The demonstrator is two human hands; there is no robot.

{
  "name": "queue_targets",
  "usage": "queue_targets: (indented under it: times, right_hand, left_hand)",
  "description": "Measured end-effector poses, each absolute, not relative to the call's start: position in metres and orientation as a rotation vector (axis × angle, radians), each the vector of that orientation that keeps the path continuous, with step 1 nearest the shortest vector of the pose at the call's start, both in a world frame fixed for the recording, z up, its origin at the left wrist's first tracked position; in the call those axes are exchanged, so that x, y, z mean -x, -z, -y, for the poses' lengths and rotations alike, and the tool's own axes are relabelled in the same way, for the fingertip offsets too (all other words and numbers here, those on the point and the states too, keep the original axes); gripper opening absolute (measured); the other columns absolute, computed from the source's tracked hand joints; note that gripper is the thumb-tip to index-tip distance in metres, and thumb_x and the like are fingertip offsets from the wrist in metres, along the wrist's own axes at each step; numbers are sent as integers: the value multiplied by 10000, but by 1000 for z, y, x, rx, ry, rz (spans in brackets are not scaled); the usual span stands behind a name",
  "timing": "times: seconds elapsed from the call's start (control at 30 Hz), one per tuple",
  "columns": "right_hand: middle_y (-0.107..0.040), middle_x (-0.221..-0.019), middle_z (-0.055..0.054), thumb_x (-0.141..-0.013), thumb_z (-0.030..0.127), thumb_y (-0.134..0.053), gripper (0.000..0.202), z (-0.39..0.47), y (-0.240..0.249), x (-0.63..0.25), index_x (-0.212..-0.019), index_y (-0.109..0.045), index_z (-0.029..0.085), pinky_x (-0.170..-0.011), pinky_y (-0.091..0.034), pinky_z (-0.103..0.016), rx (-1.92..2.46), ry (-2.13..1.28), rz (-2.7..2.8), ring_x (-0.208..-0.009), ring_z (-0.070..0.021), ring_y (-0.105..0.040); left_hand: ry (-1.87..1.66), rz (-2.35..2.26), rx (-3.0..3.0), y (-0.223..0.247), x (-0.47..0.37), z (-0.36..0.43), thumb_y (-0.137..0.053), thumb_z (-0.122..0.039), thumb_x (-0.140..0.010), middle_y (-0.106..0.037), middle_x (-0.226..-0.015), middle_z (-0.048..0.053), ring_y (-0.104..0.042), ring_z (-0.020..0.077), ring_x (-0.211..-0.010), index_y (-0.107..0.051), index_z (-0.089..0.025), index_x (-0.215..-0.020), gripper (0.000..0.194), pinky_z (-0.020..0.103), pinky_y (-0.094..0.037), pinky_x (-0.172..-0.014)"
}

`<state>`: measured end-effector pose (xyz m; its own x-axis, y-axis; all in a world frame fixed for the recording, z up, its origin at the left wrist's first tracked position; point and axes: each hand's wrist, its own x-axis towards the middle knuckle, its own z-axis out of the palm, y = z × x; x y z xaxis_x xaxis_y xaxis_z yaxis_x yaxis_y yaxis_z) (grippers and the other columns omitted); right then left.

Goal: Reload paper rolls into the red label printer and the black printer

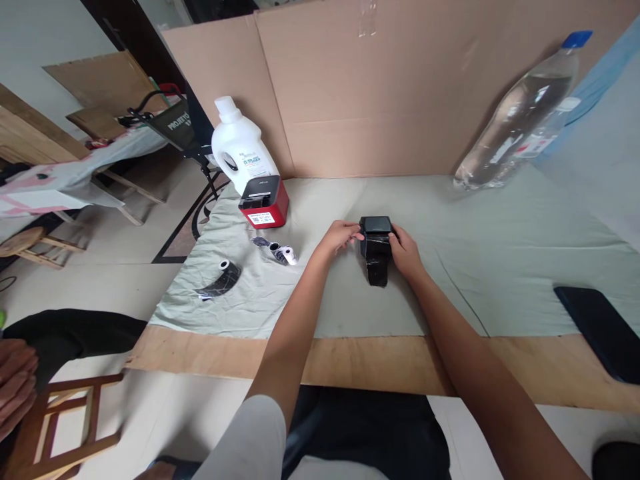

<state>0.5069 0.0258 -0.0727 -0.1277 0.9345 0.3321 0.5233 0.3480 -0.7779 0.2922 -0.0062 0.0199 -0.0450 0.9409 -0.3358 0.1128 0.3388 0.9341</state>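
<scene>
A small black box-shaped device, which looks like a label printer, stands on the cloth in front of me. A dark, shiny strip hangs from its front and lies toward me. My left hand is at the device's left side, with fingers bent against its edge. From the right, my right hand grips the device, thumb along the near side and fingers behind it. What the fingertips do at the back is hidden.
A red and black printer stands by a white detergent jug. Black-and-white rolls and another roll lie at left. Large water bottle leans at back right; phone at right edge. Cardboard walls the back. Another person's hand is far left.
</scene>
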Motion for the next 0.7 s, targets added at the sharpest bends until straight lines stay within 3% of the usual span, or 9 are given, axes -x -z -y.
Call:
queue_targets:
  times: [0.1, 0.23, 0.33, 0.43, 0.57, 0.7]
  right_hand:
    - [-726, -1435, -171, -1010, 548, -413, 612, -25, 72, -506, -1424, -681, 186, -1179, -465, -647, 1286, -619, 1775, -1342, -395, -651]
    - [-745, -1396, -172, -1016, 557, -397, 615, -24, 69, -505, -1406, -690, 183, -1180, -468, -631, 1279, -615, 1772, -1320, -392, -665]
    - [-743, -1391, -184, -1015, 562, -392, 629, -23, 67, -504, -1408, -691, 172, -1183, -464, -631, 1292, -617, 1778, -1323, -402, -664]
    - [-744, -1389, -181, -1013, 566, -397, 634, -23, 67, -504, -1414, -693, 174, -1197, -448, -641, 1294, -629, 1776, -1328, -403, -660]
    - [-757, -1372, -158, -1014, 593, -409, 624, -23, 69, -505, -1404, -703, 205, -1206, -439, -645, 1283, -634, 1758, -1313, -391, -668]
    - [-752, -1382, -164, -1005, 606, -419, 638, -24, 71, -504, -1399, -707, 194, -1210, -438, -640, 1284, -636, 1744, -1313, -389, -669]
  left_hand:
    - [-882, -1433, -1077, -30, -295, 10, -606, -133, -894, -743, -760, 47, -422, 77, -530, -780, -76, -1223, 377, 216, -251, -488]
    - [-857, -1416, -1077, -34, -297, 11, -567, -107, -842, -626, -603, -4, -332, 88, -485, -764, -82, -1325, 523, 229, -226, -484]
    - [-904, -1356, -1039, -31, -298, 9, -548, -101, -834, -560, -579, -41, -330, 94, -481, -593, -98, -1560, 728, 231, -204, -485]
    - [-917, -1345, -1056, -24, -299, 4, -565, -118, -854, -492, -546, -76, -331, 101, -472, -397, -183, -1701, 866, 234, -199, -498]
    - [-921, -1395, -1106, -10, -302, -3, -583, -185, -925, -366, -466, -96, -290, 119, -453, -371, -195, -1715, 818, 251, -215, -510]
    - [-971, -1375, -1149, 7, -303, -11, -568, -295, -995, -348, -444, -97, -285, 128, -438, -404, -152, -1699, 737, 258, -280, -525]
